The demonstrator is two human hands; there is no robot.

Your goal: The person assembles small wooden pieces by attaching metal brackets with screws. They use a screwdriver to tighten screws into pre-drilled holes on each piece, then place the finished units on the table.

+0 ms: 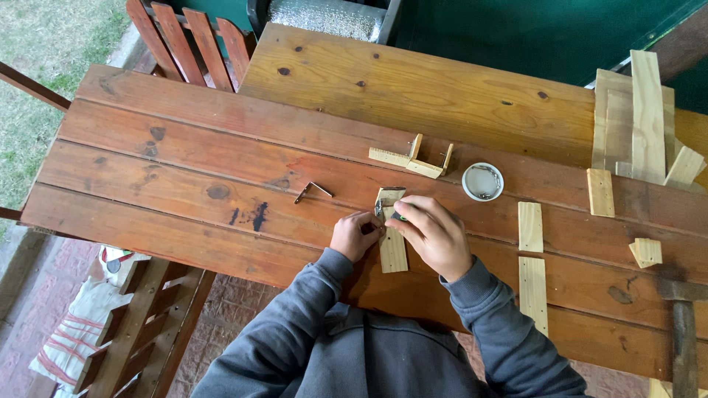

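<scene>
My left hand and my right hand meet over a short pale wooden strip that lies on the reddish plank table. The left hand presses on the strip's left side. My right hand's fingers pinch a small metal piece at the strip's upper end, next to a second small wood piece. What exactly the metal piece is I cannot tell. Both sleeves are grey.
A metal angle bracket lies left of the hands. Beyond them sit a small joined wooden assembly and a round white lid. Loose wood strips lie at right, a stack of boards far right, a hammer bottom right.
</scene>
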